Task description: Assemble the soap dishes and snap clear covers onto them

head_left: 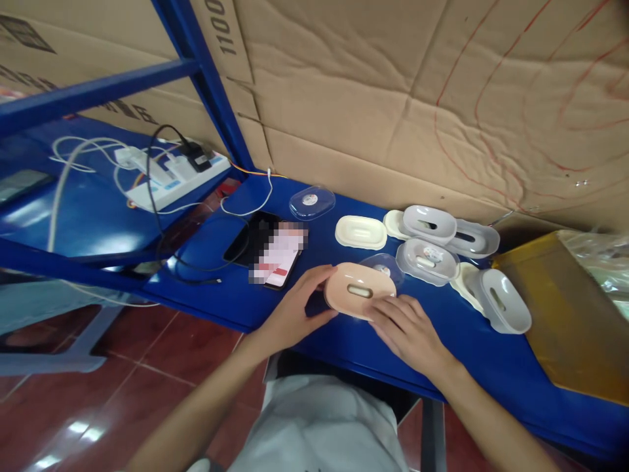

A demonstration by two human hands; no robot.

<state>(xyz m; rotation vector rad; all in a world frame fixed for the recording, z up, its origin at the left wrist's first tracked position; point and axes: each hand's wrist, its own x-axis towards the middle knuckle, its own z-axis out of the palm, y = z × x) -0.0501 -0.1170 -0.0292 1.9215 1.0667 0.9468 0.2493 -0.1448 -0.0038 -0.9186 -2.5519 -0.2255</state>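
Between both hands is a peach-coloured oval soap dish [344, 283] with a slot in its middle. My left hand [299, 305] grips its left end, thumb at the front and fingers behind. The fingers of my right hand [405, 328] are closed on its front right edge. Just behind it lies a clear oval lid [386, 267] with a round label, partly hidden. Farther back sits a cream oval tray [361, 233]. To the right, a grey soap dish [427, 261] has a labelled clear lid on it.
More grey dishes [430, 223] and cream pieces stand at the back right; another grey dish [505, 301] leans near a cardboard box [574, 314]. A lit phone [280, 255], a clear lid [312, 202] and cables lie left. A power strip [181, 180] sits beyond the blue frame [211, 98].
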